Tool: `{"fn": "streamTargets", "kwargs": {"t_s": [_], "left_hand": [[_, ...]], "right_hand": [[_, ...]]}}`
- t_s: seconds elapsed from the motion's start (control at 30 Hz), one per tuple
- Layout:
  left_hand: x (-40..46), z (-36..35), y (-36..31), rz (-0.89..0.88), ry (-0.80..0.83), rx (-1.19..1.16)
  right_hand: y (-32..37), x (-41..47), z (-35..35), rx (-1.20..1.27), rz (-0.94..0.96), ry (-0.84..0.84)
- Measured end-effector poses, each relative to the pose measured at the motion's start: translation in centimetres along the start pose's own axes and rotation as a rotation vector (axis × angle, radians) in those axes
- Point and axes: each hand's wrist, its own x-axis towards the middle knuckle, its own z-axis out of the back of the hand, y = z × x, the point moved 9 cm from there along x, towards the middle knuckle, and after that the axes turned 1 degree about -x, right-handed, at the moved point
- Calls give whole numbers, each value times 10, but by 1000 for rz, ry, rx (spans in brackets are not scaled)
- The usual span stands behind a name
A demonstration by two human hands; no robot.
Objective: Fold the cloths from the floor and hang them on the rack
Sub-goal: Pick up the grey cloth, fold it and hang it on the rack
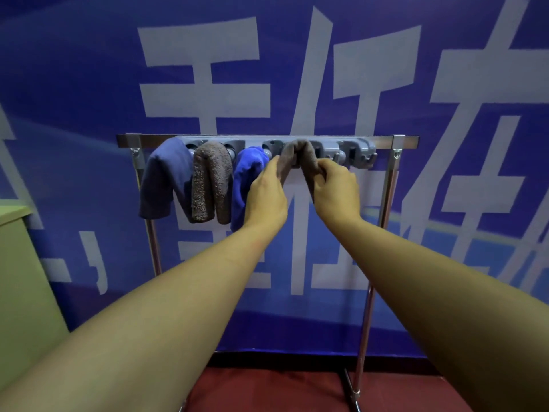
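A metal rack [398,141] stands against the blue wall, with a grey holder strip [359,150] along its top bar. A brown-grey cloth [297,151] is draped over the strip near the middle. My left hand [266,194] grips its left hanging end and my right hand [335,188] grips its right end. To the left hang a dark blue cloth [165,179], a fuzzy brown cloth [211,185] and a bright blue cloth [245,173], partly hidden by my left hand.
The right part of the holder strip carries bare hooks [370,160]. A blue banner with large white characters [208,69] covers the wall. A pale green cabinet [20,278] stands at the left. Red floor [267,388] shows below, with the rack's foot [353,394].
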Motion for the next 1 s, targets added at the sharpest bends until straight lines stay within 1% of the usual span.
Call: {"fn": "streamTargets", "kwargs": {"t_s": [0.17, 0.4, 0.57, 0.67, 0.8, 1.0], "left_hand": [[-9, -8, 28, 58, 35, 68], [-27, -14, 35, 90, 63, 81], [-50, -17, 49, 118, 145, 17], [-64, -6, 54, 144, 149, -45], [-94, 12, 57, 191, 160, -117], [-173, 40, 65, 249, 212, -141]], "right_hand": [[-10, -14, -12, -9, -16, 52], [-11, -27, -18, 18, -16, 98], [-17, -45, -15, 50, -46, 152], [-19, -59, -6, 91, -88, 131], [-17, -94, 1, 107, -148, 118], [-6, -180, -10, 92, -197, 236]]}}
